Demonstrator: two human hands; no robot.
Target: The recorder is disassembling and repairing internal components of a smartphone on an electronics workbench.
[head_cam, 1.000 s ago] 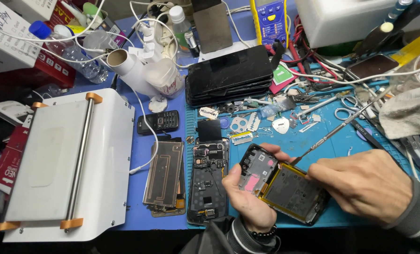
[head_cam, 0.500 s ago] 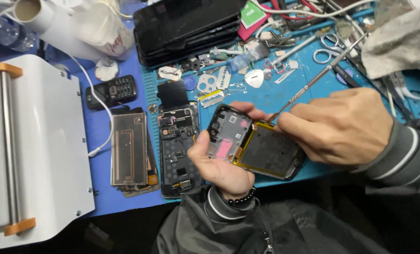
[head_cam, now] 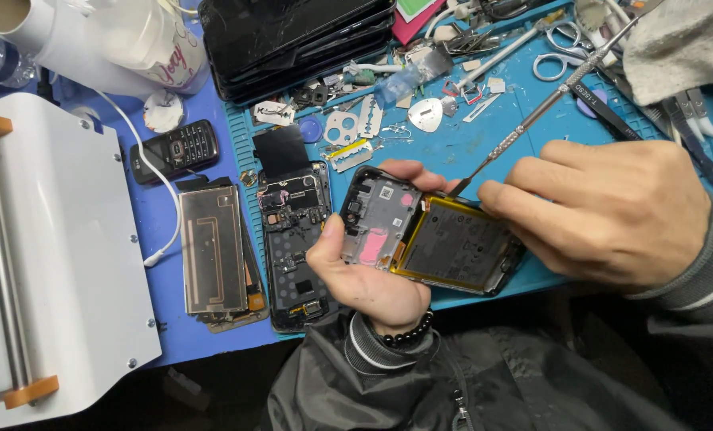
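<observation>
Your left hand (head_cam: 364, 275) grips the opened phone (head_cam: 428, 231) at the desk's (head_cam: 165, 319) front edge — your right hand (head_cam: 612, 211) pinches a screwdriver (head_cam: 544, 104) — tip on the phone.

Around the opened phone (head_cam: 428, 239), loose parts and tools crowd the blue mat (head_cam: 468, 152) above, a dismantled phone body (head_cam: 296, 247) blocks its left, and bare mat lies below it.

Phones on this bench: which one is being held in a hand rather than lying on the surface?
The opened phone with the yellow-edged battery, gripped by the left hand; the others lie flat.
</observation>
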